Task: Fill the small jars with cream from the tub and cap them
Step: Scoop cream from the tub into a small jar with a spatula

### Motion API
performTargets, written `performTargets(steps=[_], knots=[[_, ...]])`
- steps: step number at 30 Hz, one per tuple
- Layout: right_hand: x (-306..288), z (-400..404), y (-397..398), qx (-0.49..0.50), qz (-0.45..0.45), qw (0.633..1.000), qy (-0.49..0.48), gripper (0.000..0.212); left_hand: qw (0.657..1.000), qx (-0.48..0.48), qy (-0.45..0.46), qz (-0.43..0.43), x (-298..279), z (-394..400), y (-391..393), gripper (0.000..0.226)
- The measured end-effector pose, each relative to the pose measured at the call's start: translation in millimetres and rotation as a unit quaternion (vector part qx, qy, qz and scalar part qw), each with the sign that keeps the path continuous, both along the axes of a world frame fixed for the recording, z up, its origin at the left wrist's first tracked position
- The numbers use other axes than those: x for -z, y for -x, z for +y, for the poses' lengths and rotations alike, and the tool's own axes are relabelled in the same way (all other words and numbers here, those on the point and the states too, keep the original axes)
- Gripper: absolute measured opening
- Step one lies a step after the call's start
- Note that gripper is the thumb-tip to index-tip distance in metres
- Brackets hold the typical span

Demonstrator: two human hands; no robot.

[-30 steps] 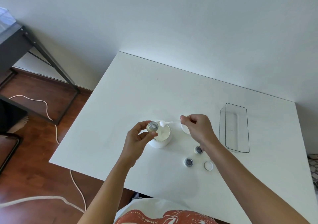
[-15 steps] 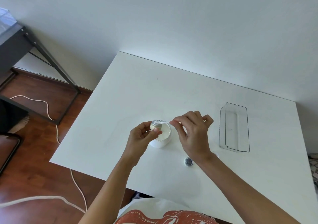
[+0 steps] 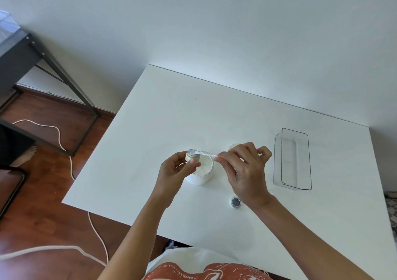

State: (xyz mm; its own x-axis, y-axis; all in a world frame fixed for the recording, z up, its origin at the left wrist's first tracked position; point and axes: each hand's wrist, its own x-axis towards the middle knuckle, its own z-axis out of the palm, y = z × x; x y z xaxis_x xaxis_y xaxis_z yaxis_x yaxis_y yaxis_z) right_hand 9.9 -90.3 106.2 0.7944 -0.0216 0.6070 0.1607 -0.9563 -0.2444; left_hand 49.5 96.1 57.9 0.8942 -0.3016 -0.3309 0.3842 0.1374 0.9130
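The left hand [image 3: 176,169] is raised over the table [image 3: 163,116], forearm running up from the near edge, palm turned toward the right. Its thumb and fingers pinch a small jar [image 3: 191,155], held tilted with the mouth facing up and toward 2 o'clock. The jar sits at the fingertips, at 1 o'clock from the palm, just over the 10 o'clock rim of the tub [image 3: 202,171].

The right hand [image 3: 243,170] comes in from 5 o'clock, back of the hand up, wrist bent. Thumb and forefinger pinch the end of a thin white spatula [image 3: 211,155]; the other fingers are loosely curled, spread toward 2 o'clock. The spatula runs from the pinch toward 9 o'clock, and its tip reaches the mouth of the jar, with white cream at that end. Whether the tip is inside the jar cannot be told.

The tub stands open on the table between the two hands, cream showing inside. A white lid [image 3: 233,146] lies at 12 o'clock from the right hand, partly hidden by it. Another small jar [image 3: 235,202] stands uncapped at 7 o'clock from the right wrist. A clear tray [image 3: 292,158] lies at 3 o'clock, well apart from the hands.
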Motion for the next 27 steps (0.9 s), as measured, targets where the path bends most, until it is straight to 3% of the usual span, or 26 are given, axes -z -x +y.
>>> performTargets(steps=[4,7,9,12,16,19,22,27], knots=[[-3.1,1.1,-0.2,0.044,0.048,0.991,-0.117,0.016,1.000,-0.003,0.000,0.005,3.0,4.8,-0.8,0.029],[-2.9,0.3,-4.3,0.085,0.103,0.958,-0.255,0.015,1.000,-0.009,0.001,0.011,4.8,9.0,-1.4,0.036],[1.6,-2.3,-8.6,0.101,0.138,0.943,-0.285,0.018,1.000,-0.007,0.001,0.011,6.5,11.7,-1.7,0.035],[11.9,-4.7,-14.2,0.109,0.196,0.951,-0.213,0.019,1.000,-0.005,-0.001,0.012,7.7,14.7,-2.1,0.034],[23.8,1.7,-20.1,0.066,0.234,0.970,-0.025,0.017,1.000,-0.016,0.015,0.022,9.5,16.6,-2.1,0.037],[27.8,9.9,-27.6,0.027,0.255,0.963,0.084,0.017,0.999,-0.021,0.023,0.024,10.0,17.6,-2.8,0.035],[32.7,15.2,-32.9,0.003,0.285,0.952,0.108,0.017,1.000,-0.014,0.017,0.015,10.8,19.0,-2.8,0.029],[41.7,16.6,-34.3,0.000,0.345,0.938,0.044,0.024,1.000,-0.008,-0.001,0.011,10.9,21.0,-2.2,0.033]])
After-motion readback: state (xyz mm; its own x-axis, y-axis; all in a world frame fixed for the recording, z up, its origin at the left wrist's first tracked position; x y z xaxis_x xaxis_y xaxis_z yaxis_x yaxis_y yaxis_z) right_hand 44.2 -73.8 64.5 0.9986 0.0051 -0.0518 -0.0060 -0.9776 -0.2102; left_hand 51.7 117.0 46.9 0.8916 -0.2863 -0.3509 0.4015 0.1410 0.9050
